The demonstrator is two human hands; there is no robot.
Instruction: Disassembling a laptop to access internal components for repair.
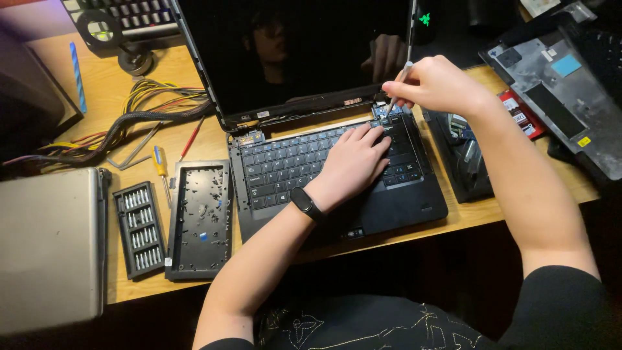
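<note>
Pressing flat on one open laptop's [337, 168] keyboard, left hand [353, 162] holds nothing; right hand [431, 84] grips one thin tool [400, 78]. Near desk's [129, 136] front-left edge, one bit case [140, 228] full, one tray [201, 217] holding screws.

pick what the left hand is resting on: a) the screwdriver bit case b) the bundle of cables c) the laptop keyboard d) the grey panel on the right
c: the left hand lies flat, fingers spread, on the laptop keyboard, while the right hand holds a thin screwdriver up by the hinge.
</note>
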